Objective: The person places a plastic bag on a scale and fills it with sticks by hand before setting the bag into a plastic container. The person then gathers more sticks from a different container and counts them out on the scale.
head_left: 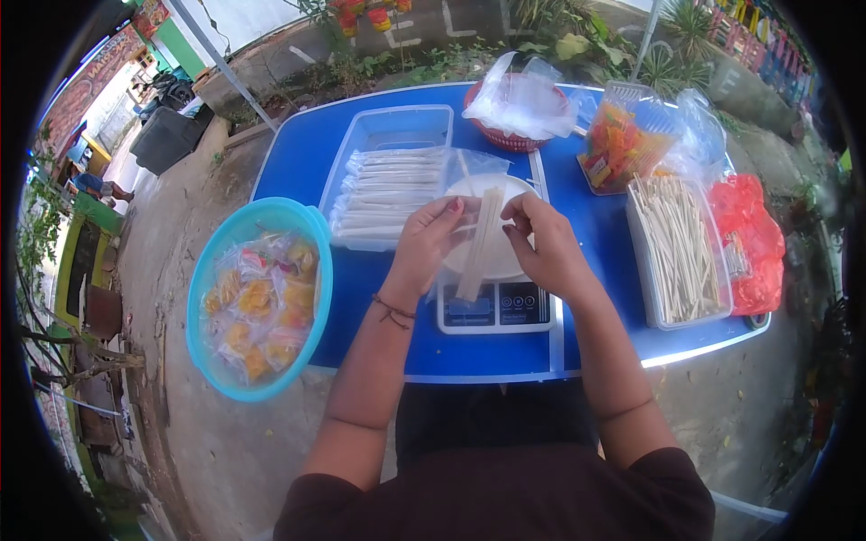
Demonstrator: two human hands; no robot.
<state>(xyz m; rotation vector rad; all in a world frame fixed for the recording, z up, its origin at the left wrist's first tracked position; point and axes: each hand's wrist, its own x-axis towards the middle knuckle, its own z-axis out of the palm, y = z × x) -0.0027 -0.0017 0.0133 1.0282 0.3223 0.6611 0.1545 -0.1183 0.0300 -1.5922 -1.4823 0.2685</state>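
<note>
A narrow clear plastic bag of pale sticks [485, 243] is held upright between my hands, above a white kitchen scale [496, 317] with a round white plate [516, 197]. My left hand [431, 236] is closed on the bag's left side, thumb up near its top. With thumb and index finger bent together, my right hand [547, 245] pinches at the bag's upper right edge; the thin plastic there is hard to make out. Left of the scale, similar filled bags [386, 189] lie stacked in a clear plastic box [403, 117]. Loose pale sticks [677, 243] fill another box at right.
A turquoise basin [200, 335] of bagged yellow snacks stands at left. Along the back are a red basket [507, 141] with clear plastic bags and a container of orange packets [622, 144]. A red plastic bag [756, 243] lies at the right edge of the blue table [379, 329].
</note>
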